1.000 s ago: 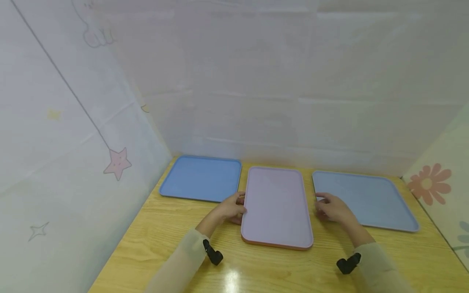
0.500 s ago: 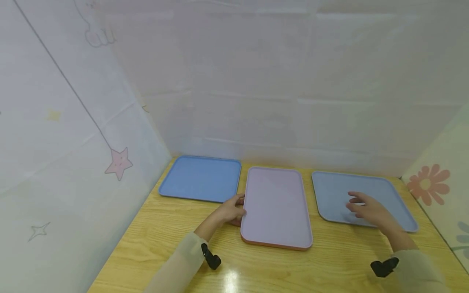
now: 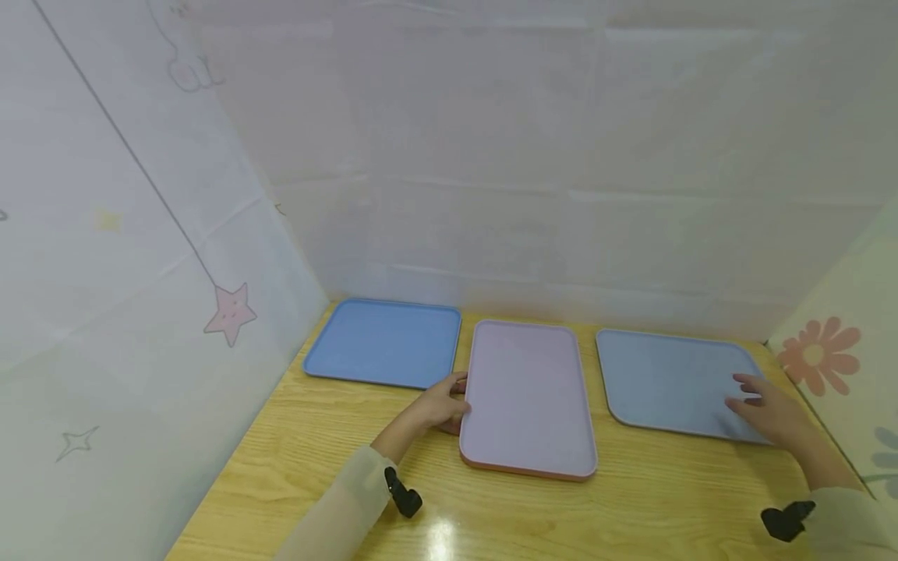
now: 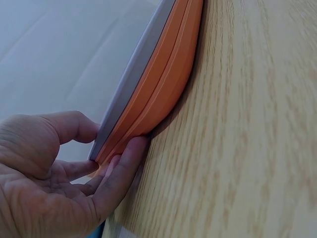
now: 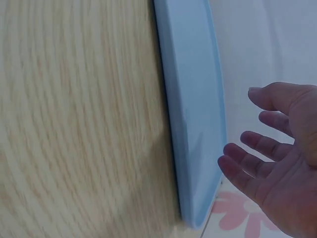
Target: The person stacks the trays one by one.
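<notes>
Rightward across the pale blue tray (image 3: 666,382) the right grip (image 3: 775,413) has moved since the earlier head frame, from over its middle to its right end, while the left grip (image 3: 436,405) and the tray stack (image 3: 529,393) keep their places. From the head view, the stack sits at the centre of the tabletop (image 3: 631,506), its short side near, between the pale blue tray on the right and a darker blue tray (image 3: 384,343) on the left; the left grip holds its left long edge. In the left wrist view, the thumb bears on the lilac top rim and the fingers bend in against the sides of the orange layers (image 4: 171,74) beneath, so the hold takes in several layers at once. From the right wrist view, the right grip is spread, fingers loosely bent, holding nothing; it appears clear of the pale blue tray, whose raised rim runs alongside. These look like stiff, smooth plastic trays, probably light singly, heavier stacked, and unlikely to break; layers may slip over one another if only the top rim is pinched. Opposite long edges, left and right about halfway along, seem the best places to take hold, fingertips low enough to reach the bottom layer.
</notes>
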`<state>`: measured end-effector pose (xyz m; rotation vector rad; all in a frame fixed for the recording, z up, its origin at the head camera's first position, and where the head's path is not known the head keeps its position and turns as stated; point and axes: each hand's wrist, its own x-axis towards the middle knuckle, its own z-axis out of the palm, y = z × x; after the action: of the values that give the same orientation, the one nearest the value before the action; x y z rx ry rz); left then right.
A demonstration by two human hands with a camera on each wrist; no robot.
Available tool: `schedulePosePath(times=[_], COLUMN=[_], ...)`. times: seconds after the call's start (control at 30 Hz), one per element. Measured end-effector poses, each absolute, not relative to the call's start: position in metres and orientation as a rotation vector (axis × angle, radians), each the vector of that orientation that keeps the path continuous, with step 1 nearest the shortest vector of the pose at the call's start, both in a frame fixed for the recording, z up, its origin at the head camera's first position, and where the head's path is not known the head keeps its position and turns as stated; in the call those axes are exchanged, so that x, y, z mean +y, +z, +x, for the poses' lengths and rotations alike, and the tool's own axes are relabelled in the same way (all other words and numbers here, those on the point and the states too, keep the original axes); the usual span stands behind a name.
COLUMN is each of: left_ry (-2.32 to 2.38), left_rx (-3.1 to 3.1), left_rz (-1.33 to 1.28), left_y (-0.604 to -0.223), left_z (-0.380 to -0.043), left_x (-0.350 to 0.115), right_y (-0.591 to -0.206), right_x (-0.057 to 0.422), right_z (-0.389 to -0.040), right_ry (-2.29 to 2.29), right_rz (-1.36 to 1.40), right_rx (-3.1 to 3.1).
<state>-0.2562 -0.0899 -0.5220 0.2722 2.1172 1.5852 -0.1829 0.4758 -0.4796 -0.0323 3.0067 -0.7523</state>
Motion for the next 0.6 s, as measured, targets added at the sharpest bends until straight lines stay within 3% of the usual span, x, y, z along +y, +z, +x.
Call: schedulePosePath(times=[0.6], left_ry=[1.504], left_rx=[2.202], left_rz=[0.305], left_y=[-0.518], left_z=[-0.256], left_x=[-0.088], right_y=[-0.508], right_x=[0.529], right_z=[-0.183], right_ry=[-0.632], right_rz=[0.187], right_rx=[3.091])
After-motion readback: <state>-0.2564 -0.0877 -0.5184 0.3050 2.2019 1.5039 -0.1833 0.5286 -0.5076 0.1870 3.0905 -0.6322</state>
